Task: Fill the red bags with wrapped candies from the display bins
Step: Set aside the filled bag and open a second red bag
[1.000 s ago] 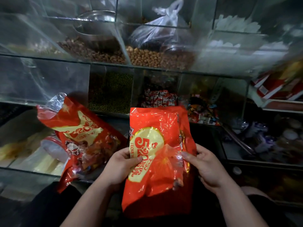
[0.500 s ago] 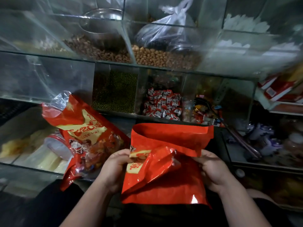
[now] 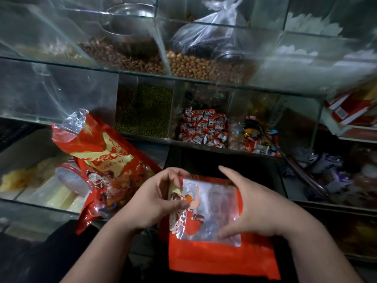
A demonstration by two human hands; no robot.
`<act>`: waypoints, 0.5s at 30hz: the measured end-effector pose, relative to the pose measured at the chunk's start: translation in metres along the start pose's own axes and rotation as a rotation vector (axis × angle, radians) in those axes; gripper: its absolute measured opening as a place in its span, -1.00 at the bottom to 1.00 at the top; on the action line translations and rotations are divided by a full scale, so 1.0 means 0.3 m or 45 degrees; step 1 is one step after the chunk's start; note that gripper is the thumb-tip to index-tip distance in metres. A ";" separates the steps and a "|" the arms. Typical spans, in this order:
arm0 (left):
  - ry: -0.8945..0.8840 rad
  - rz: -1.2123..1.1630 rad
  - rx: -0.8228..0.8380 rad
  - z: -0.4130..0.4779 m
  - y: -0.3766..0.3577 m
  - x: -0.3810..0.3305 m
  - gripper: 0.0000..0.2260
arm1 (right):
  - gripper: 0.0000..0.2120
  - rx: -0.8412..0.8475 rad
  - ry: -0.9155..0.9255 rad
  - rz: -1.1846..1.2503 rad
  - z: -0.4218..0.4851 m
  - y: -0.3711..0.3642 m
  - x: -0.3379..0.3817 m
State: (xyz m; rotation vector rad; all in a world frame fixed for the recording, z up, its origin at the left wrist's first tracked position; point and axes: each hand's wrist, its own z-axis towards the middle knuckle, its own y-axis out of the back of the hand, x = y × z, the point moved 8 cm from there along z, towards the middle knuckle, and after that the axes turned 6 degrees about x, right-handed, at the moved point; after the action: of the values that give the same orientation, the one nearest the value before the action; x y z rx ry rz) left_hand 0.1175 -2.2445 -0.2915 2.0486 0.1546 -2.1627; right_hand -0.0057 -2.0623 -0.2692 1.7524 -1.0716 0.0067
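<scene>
I hold a flat, empty red bag [image 3: 220, 254] with a clear window low in the middle of the head view. My left hand [image 3: 157, 203] pinches its upper left edge. My right hand [image 3: 251, 209] grips its right side, with the fingers spread across the window. A second red bag [image 3: 110, 172], holding candies and open at the top, leans on the glass counter to the left. Behind my hands, a glass bin holds red-and-white wrapped candies [image 3: 204, 129]. The bin to its right has mixed wrapped candies [image 3: 257, 141].
Glass bins line the shelves: green beans [image 3: 144, 111] left of the candies, peanuts [image 3: 206, 66] and dark nuts [image 3: 122, 54] above, with a knotted plastic bag [image 3: 212, 35]. Pale snacks [image 3: 30, 176] lie lower left. Purple-wrapped sweets [image 3: 334, 170] sit at right, red boxes [image 3: 353, 111] above them.
The bag in my hands has been turned and lowered, so its clear window side now faces me. The leaning bag at left has not moved.
</scene>
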 end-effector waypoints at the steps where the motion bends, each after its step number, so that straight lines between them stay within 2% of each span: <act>1: -0.002 -0.048 -0.037 0.006 -0.003 -0.011 -0.70 | 0.42 0.031 -0.022 -0.092 0.014 -0.013 0.013; 2: 0.002 -0.099 -0.086 0.012 -0.005 -0.018 -0.70 | 0.39 0.033 -0.057 -0.147 0.030 -0.018 0.017; 3: 0.002 -0.155 -0.139 0.016 -0.007 -0.021 -0.67 | 0.26 0.009 -0.077 -0.165 0.045 -0.017 0.017; 5: 0.026 -0.242 -0.225 0.014 -0.008 -0.011 -0.46 | -0.12 -0.093 -0.083 -0.090 0.067 -0.007 0.010; 6: 0.075 -0.252 -0.228 0.006 -0.003 0.007 -0.33 | -0.25 -0.148 -0.081 -0.009 0.075 -0.005 0.000; 7: 0.139 -0.240 -0.186 -0.008 -0.001 0.030 -0.23 | -0.33 -0.196 -0.071 0.086 0.081 -0.004 -0.007; 9: 0.296 -0.163 0.017 -0.050 -0.018 0.076 -0.15 | -0.39 -0.314 -0.051 0.237 0.089 0.002 -0.020; 11: 0.378 -0.003 0.153 -0.097 -0.045 0.105 -0.23 | -0.41 -0.410 -0.024 0.330 0.093 0.004 -0.014; 13: 0.347 0.154 -0.019 -0.130 -0.026 0.110 -0.39 | -0.44 -0.444 0.018 0.327 0.107 0.004 0.028; 15: 0.272 0.147 -0.278 -0.178 0.029 0.097 -0.57 | -0.42 -0.442 0.069 0.323 0.132 -0.001 0.100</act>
State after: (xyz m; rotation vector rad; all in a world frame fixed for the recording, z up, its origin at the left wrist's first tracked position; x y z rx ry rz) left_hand 0.1700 -2.2445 -0.3234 2.1003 0.2778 -1.7719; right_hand -0.0057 -2.1116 -0.2739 1.2932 -1.1721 0.0242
